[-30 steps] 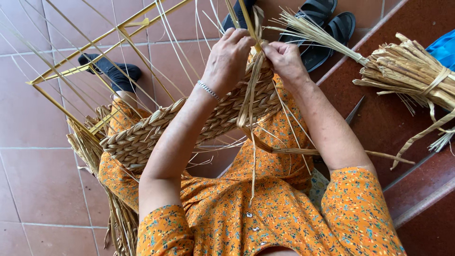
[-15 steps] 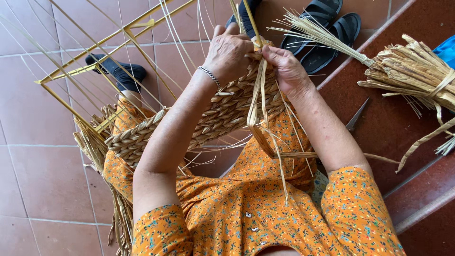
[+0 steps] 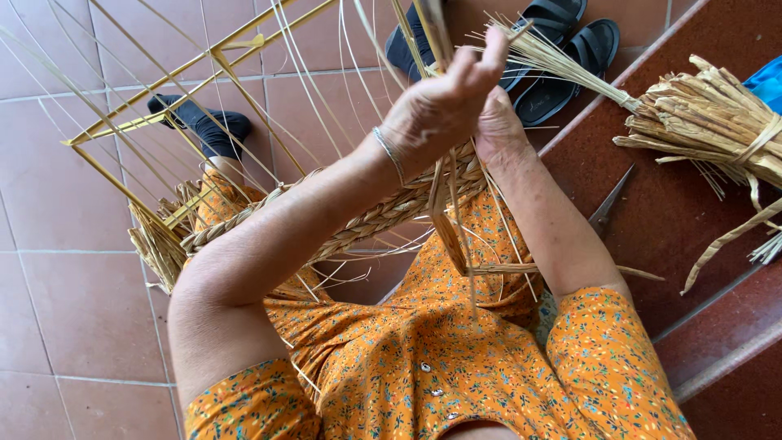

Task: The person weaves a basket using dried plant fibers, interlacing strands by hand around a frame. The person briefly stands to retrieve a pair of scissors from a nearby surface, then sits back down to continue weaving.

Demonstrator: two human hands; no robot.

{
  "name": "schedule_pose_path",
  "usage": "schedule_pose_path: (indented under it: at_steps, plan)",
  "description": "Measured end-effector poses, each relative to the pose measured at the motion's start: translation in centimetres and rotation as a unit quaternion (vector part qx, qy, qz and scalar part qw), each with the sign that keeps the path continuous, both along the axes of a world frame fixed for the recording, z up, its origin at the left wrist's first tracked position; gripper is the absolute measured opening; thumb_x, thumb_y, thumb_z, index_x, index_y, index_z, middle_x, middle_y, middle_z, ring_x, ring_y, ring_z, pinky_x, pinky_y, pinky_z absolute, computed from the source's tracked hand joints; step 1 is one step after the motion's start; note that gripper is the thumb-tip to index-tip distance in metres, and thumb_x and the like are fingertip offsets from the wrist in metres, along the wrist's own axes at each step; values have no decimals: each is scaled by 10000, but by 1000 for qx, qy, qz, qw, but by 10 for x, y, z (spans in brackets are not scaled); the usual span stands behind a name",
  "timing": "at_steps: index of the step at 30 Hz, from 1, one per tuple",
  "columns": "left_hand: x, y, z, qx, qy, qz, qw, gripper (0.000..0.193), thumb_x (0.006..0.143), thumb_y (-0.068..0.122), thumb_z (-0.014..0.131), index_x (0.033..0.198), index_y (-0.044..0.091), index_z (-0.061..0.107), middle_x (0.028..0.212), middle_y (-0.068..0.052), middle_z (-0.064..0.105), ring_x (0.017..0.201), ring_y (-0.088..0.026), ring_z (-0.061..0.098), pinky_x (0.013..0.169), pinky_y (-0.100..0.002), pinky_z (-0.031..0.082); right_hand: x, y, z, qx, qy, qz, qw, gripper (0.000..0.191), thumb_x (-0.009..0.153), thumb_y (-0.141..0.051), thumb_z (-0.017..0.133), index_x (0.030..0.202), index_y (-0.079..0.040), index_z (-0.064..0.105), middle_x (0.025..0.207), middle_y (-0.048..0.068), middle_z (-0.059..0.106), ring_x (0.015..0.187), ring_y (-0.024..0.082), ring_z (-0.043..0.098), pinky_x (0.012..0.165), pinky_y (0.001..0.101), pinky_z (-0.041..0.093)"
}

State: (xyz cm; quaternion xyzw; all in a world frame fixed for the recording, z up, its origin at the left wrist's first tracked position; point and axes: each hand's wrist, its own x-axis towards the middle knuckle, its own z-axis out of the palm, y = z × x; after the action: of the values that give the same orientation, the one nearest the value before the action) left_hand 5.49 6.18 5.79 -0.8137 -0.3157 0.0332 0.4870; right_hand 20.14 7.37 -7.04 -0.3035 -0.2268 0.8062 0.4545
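Note:
A half-woven straw basket (image 3: 350, 224) rests on my lap, its braided rim running from lower left to upper right, with a thin stick frame (image 3: 204, 69) rising from it. My left hand (image 3: 440, 102) is raised above the rim, fingers stretched, pinching dry straw strands (image 3: 452, 204) that hang down towards my orange dress. My right hand (image 3: 498, 126) sits just behind it, closed on the same strands near the rim. A silver bangle (image 3: 389, 155) circles my left wrist.
A bundle of dried straw (image 3: 709, 118) lies on the dark red step at right, scissors (image 3: 609, 210) beside my right arm. Black sandals (image 3: 562, 49) stand at the top, a black-socked foot (image 3: 204, 122) on the tiled floor at left. A blue object (image 3: 766, 81) shows at the right edge.
Both hands have lifted up and towards the camera with the strands. My left hand has swung over and in front of the right, its fingers now extended.

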Motion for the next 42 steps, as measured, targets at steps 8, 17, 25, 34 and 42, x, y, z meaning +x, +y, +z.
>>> schedule_pose_path:
  at_steps: [8,17,25,34,42]
  plan:
    - [-28,-71,-29,-370,-219,157,889,303,955,144,589,1135,-99,612,762,-133,685,635,-258,680,537,-411,553,-4,4,-9,1,-77,-37,996,245,954,-136,796,1035,-106,567,954,42,677,948,139,666,864,257,587]
    - [-67,-107,-76,-352,-464,159,797,223,1038,245,680,903,103,573,755,-38,631,751,-257,632,684,-456,463,30,2,61,635,-467,-14,616,251,1014,69,655,1231,-59,662,1240,98,667,1210,248,642,1076,347,582]
    - [-67,-94,-36,-296,-477,137,816,233,898,335,729,888,123,633,889,-94,608,928,-287,538,815,-448,379,19,19,78,664,-472,72,575,205,949,-18,806,1131,-45,718,1039,98,737,894,274,655,817,378,552]
    - [-50,-11,-62,-487,-624,185,583,202,1018,246,665,1102,67,709,828,-133,720,783,-316,716,758,-436,567,29,27,77,440,-421,159,777,140,1073,-52,678,1192,-1,627,1013,57,752,938,83,722,792,248,594]
    - [-27,-58,-76,-357,-800,44,480,97,1030,139,711,982,67,666,905,-75,753,745,-148,702,655,-282,585,26,33,70,519,-372,139,757,197,1001,-25,765,1195,-31,732,1035,89,709,885,117,666,749,249,560]
